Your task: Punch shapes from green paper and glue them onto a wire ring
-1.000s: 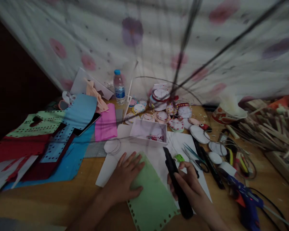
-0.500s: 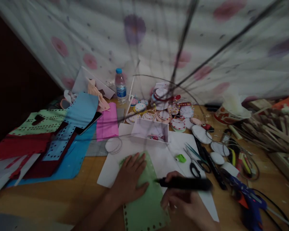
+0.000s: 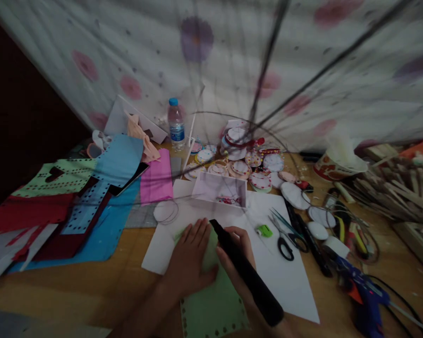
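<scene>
A green sheet [image 3: 211, 305] lies on white paper [image 3: 285, 286], with dark dots along its lower left and bottom edges. My left hand [image 3: 188, 260] rests flat on the sheet's upper left, fingers stretched out. In my right hand [image 3: 238, 256] is a thick black marker [image 3: 250, 272], its tip at the sheet's top edge near my left fingertips. The right hand covers part of the sheet's right edge. Just beyond stands a white box [image 3: 220, 188] with small coloured bits inside. Right of the marker lie a small green object [image 3: 264, 230] and scissors [image 3: 285, 244].
Coloured sheets [image 3: 63, 202] and a phone [image 3: 130, 180] lie left. A water bottle [image 3: 176, 126] and decorated round pieces [image 3: 239, 169] stand at the back. A blue glue gun [image 3: 366, 291], a paper bucket [image 3: 338, 164] and wooden sticks [image 3: 395, 192] are right.
The marker has moved from the sheet's right side up to its top edge, swinging from nearly level to steeply slanted. My left hand has stayed in place on the green sheet.
</scene>
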`<state>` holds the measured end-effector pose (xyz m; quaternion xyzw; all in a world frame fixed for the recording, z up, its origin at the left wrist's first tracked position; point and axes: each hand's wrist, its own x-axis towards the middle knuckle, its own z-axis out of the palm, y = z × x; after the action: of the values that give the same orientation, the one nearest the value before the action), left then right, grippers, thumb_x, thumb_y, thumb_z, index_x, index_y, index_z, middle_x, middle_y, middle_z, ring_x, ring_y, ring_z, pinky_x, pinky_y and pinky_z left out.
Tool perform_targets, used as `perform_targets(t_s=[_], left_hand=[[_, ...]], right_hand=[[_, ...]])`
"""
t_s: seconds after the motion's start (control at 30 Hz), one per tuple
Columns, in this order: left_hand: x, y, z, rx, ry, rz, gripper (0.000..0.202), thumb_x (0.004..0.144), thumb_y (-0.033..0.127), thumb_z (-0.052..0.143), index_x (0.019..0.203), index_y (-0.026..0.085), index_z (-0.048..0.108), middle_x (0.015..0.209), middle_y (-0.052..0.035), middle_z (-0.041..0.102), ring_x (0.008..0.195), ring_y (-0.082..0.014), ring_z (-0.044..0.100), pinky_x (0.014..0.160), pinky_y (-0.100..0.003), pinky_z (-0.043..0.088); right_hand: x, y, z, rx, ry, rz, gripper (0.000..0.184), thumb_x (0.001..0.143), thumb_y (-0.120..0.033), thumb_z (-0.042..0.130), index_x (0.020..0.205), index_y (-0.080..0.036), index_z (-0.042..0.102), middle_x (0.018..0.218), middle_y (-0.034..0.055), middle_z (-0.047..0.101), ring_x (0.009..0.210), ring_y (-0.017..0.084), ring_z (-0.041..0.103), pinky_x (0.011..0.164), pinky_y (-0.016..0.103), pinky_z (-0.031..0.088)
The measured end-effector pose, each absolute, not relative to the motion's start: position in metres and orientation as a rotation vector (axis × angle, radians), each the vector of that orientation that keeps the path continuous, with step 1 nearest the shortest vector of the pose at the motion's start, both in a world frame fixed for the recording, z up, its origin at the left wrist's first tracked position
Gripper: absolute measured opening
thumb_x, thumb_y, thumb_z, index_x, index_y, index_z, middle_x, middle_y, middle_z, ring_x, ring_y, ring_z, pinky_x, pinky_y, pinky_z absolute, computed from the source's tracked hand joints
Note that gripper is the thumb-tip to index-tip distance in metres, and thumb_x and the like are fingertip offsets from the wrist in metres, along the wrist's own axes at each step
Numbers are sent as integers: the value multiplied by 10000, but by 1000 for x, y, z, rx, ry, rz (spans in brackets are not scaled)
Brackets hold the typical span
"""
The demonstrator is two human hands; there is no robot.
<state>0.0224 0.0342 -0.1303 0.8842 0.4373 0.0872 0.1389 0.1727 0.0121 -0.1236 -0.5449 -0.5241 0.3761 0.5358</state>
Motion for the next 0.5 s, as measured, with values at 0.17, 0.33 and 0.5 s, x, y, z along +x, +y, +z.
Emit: perform_targets(t_s=[0.17, 0.33, 0.5], left_hand=[[22, 34, -135, 2589, 1325, 315, 760, 855, 389, 488, 1457, 52, 168, 1549, -153, 138, 1423, -274, 78, 1147, -453, 168], [24, 36, -136, 2591, 1374, 336, 731, 852, 350, 479, 1447, 32, 196, 1543, -175, 153, 1422, -279, 77, 1141, -449, 191], [24, 37, -134, 2589, 1383, 305, 775, 775, 285, 517, 1440, 27, 216, 1541, -178, 157, 1423, -276, 68, 1142, -450, 177]], right_hand=[[172, 24, -142, -1413, -1303, 814, 244, 825, -242, 545, 1054, -231, 461, 914, 27, 621, 792, 179, 619, 684, 290, 510], [177, 22, -148, -1489, -1430, 768, 268, 804, -199, 546, 1062, -224, 478, 864, 12, 632, 691, 171, 617, 650, 285, 500], [174, 20, -145, -1504, -1527, 730, 233, 824, -217, 522, 1053, -200, 489, 848, 29, 642, 703, 183, 630, 641, 285, 503]])
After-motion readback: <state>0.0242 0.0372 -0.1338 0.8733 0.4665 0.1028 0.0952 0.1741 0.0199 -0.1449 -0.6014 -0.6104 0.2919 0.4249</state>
